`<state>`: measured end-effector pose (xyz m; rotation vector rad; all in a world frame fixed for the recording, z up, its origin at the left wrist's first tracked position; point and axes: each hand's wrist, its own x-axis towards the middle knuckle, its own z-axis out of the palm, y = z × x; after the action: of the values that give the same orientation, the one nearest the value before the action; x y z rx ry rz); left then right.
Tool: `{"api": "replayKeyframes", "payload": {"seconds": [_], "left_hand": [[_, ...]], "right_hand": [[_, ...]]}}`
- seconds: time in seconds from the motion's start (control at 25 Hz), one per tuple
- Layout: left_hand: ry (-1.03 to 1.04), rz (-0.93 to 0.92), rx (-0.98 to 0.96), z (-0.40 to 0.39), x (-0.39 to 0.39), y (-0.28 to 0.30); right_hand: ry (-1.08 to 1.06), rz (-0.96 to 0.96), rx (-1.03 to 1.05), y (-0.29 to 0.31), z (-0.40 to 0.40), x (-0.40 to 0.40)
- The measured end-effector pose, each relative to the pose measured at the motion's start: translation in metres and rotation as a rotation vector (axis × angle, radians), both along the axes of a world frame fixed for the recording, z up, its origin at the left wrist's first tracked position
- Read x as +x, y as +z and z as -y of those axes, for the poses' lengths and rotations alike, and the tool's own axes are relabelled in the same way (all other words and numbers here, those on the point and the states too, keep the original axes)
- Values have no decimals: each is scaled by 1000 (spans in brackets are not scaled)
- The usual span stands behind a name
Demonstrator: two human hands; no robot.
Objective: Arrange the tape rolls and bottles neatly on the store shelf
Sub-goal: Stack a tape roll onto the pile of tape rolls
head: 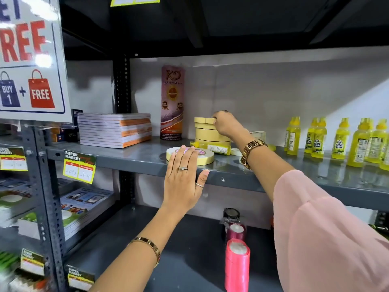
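A: Tape rolls first; wide flat tape roll (190,158) lies at the shelf (134,159) front edge w/ left hand (182,182) spread flat, fingertips on it, not gripping; press lightly, slide it back twd the stack.

B: And the stack of tape rolls (210,131)?

A: Mid-shelf, beside the KD tube (172,102); right hand (226,124) pinches the top roll's rim; square it over the rolls below b4 letting go; a fallen bottle (214,147) lies at the base, prob touching; stand it up w/ the upright bottles (336,138) at right.
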<state>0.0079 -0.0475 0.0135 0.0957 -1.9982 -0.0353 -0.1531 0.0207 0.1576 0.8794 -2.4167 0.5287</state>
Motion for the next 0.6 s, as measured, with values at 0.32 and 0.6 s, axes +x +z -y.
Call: {"api": "replayKeyframes", "payload": {"seconds": [0.32,0.6], "left_hand": [[-8,-6,-11,1,-1,0],[6,46,-56,2,3,1]], "right_hand": [[-51,-23,5,-3,1,-1],[-49,-51,-107,-2,-39,19]]}}
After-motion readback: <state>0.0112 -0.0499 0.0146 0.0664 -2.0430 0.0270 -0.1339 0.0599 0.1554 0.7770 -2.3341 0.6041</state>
